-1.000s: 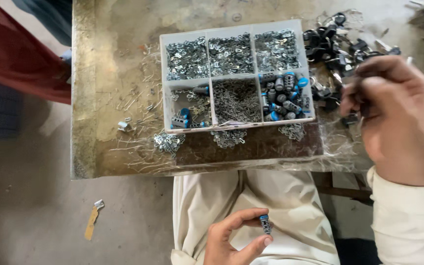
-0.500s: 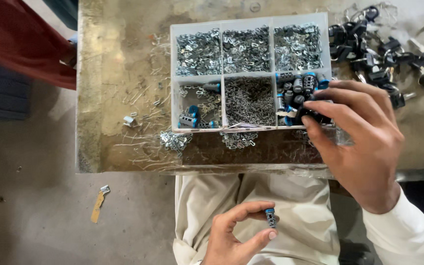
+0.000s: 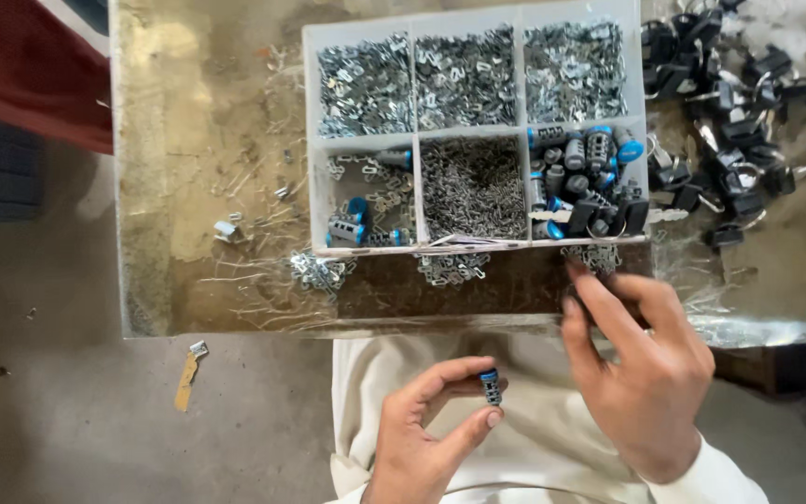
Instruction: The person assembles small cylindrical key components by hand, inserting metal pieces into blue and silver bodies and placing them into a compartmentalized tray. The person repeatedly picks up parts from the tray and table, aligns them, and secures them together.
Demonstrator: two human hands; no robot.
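Down low, small grey metal cylinder with blue cap [image 3: 491, 385] pinched upright between thumb and fingertips of left hand [image 3: 426, 439], over lap in cream cloth [image 3: 534, 448]. Right hand [image 3: 641, 369] just beside — fingers loosely spread, holding nothing, tips on loose silver metal clips [image 3: 599, 257] at front edge of clear plastic six-compartment tray [image 3: 473, 131]. Black-headed keys [image 3: 739, 103] heaped right of tray, on worn metal-topped table [image 3: 198, 168].

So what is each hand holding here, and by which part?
The left hand pinches a small blue-capped cylinder by its sides, between thumb and fingertips. The right hand holds nothing visible.
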